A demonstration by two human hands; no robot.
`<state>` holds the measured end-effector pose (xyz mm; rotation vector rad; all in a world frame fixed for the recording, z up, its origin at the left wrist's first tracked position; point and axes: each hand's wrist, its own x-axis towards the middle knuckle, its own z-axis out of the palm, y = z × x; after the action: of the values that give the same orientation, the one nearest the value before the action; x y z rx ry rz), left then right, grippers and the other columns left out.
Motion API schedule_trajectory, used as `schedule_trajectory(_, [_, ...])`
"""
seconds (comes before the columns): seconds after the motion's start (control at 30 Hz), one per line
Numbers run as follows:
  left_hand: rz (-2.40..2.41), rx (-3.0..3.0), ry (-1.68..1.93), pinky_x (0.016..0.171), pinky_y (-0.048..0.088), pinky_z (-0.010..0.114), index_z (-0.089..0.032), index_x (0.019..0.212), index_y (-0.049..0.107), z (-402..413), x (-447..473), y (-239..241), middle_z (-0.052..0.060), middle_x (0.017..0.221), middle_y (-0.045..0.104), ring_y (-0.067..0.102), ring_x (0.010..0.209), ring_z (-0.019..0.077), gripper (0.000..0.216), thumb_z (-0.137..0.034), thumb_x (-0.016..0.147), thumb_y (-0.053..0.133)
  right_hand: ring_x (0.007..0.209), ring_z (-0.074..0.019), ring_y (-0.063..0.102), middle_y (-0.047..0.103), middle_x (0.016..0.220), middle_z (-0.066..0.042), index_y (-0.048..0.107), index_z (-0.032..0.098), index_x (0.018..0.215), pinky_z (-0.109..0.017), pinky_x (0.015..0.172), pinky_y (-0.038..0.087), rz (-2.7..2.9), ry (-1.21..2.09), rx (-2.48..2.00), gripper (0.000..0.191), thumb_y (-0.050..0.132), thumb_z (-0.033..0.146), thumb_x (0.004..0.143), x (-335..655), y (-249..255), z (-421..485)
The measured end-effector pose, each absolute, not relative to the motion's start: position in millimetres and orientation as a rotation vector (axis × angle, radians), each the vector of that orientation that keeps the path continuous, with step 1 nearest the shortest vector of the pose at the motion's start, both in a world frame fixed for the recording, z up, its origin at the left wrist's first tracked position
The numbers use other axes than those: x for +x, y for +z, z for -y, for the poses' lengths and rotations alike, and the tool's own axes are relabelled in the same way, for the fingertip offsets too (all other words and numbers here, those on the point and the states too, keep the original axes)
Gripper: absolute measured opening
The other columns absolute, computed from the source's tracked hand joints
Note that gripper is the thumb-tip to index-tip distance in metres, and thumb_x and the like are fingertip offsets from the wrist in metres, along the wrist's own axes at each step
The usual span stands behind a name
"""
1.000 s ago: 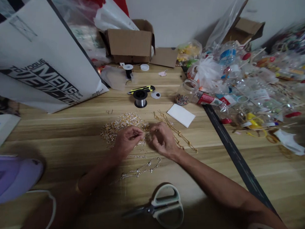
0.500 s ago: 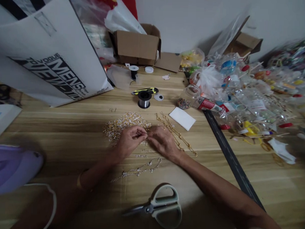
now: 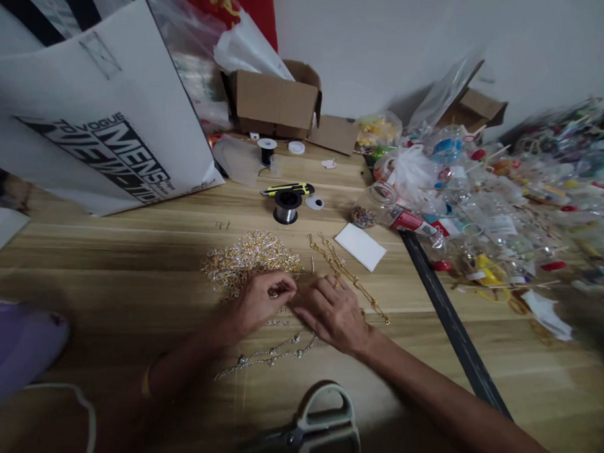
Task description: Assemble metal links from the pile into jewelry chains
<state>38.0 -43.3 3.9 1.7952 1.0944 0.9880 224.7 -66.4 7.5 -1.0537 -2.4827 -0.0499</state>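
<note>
Beads (image 3: 251,259), gold and clear, lie in a loose heap near the middle of the table (image 3: 106,279), just beyond both hands. The left hand (image 3: 260,303) has its fingertips pinched together on a small piece at the near edge of the heap; what it is exactly I cannot tell, it is too small. The right hand (image 3: 335,311) rests flat beside it, fingers spread and pressing down, almost touching the left. A gold chain (image 3: 347,273) runs from under the right hand toward the far right, and a silver chain (image 3: 272,348) lies just below both hands. Scissors (image 3: 319,428) wait at the near edge, a wire spool (image 3: 286,207) behind the heap. For good work I think the pinch must stay light and steady, and the flat hand should hold the strand without dragging it, so nothing scatters.
</note>
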Motion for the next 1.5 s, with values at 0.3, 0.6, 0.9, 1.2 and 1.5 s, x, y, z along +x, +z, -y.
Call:
schedule_trajectory(0.3, [-1.066, 1.829, 0.953, 0.059, 0.049, 0.02, -0.015, 0.066, 0.063, 45, 40, 6, 0.001, 0.065, 0.066, 0.06, 0.061, 0.011, 0.01, -0.007, 0.071, 0.058, 0.059, -0.0137, 0.045, 0.053, 0.06, -0.001, 0.055, 0.018, 0.07, -0.029, 0.058, 0.035, 2.42, 0.09, -0.803, 0.019, 0.052, 0.023, 0.088, 248, 5, 82])
schedule_trajectory(0.6, [-1.099, 1.664, 0.953, 0.062, 0.054, 0.023, -0.016, 0.065, 0.063, 43, 41, 4, 0.001, 0.066, 0.067, 0.063, 0.061, 0.0126, 0.006, -0.013, 0.069, 0.061, 0.045, -0.0075, 0.029, 0.028, 0.051, 0.007, 0.049, 0.019, 0.066, -0.02, 0.043, 0.029, 1.227, 1.12, -0.958, 0.042, 0.049, 0.059, 0.082, 235, 40, 6])
schedule_trajectory(0.9, [-1.143, 1.531, 0.976, 0.063, 0.054, 0.024, -0.016, 0.066, 0.064, 37, 38, 5, 0.002, 0.065, 0.068, 0.065, 0.062, 0.0139, 0.005, -0.018, 0.065, 0.068, 0.043, -0.0051, 0.021, 0.027, 0.052, 0.009, 0.051, 0.02, 0.075, -0.018, 0.041, 0.018, 1.354, 1.29, -0.926, 0.031, 0.059, 0.049, 0.08, 228, 64, -8])
schedule_trajectory(1.2, [-1.112, 1.461, 1.041, 0.059, 0.052, 0.023, -0.015, 0.069, 0.063, 33, 33, 3, 0.002, 0.066, 0.067, 0.064, 0.062, 0.0131, 0.008, -0.019, 0.066, 0.069, 0.057, -0.0073, 0.046, 0.056, 0.079, 0.001, 0.053, 0.016, 0.097, -0.021, 0.053, 0.037, 2.121, 0.867, -1.036, 0.031, 0.067, 0.037, 0.078, 221, 26, 26])
schedule_trajectory(1.5, [-1.118, 1.493, 1.012, 0.06, 0.051, 0.023, -0.015, 0.069, 0.063, 33, 34, 1, 0.002, 0.066, 0.066, 0.062, 0.062, 0.0126, 0.007, -0.019, 0.067, 0.069, 0.06, -0.0086, 0.052, 0.058, 0.073, 0.001, 0.054, 0.017, 0.092, -0.021, 0.056, 0.04, 2.203, 0.719, -1.054, 0.009, 0.055, 0.024, 0.088, 221, 4, 43])
